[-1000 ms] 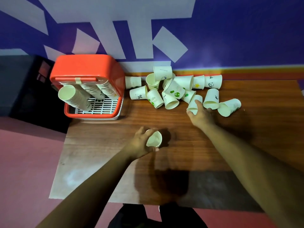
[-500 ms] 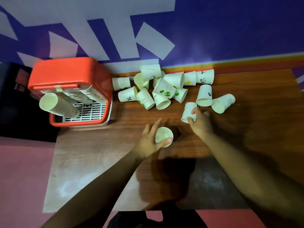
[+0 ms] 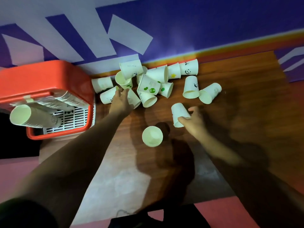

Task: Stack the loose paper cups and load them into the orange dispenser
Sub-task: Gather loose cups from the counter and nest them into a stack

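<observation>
The right grip (image 3: 192, 120) is holding a paper cup (image 3: 180, 113) by its wall near the rim, lifted clear of the pile. It is just right of the middle of the desk (image 3: 238, 129). The cup's mouth is facing the person, so it probably needs turning base-down before it can nest.

A single upright cup (image 3: 152, 136) is standing mouth-up near the desk's middle, apart from both hands. It looks to be serving as the base of a new stack, placed where either hand can reach it.

The left grip (image 3: 121, 101) is wide, fingers stretched out and holding nothing. It is reaching into the left end of the loose cups (image 3: 148, 83) heaped along the desk's back edge; whether it is touching one yet I cannot tell.

The orange dispenser (image 3: 49, 76) is sitting at the back-left corner. A finished stack (image 3: 32, 118) is slanting out of its front.
</observation>
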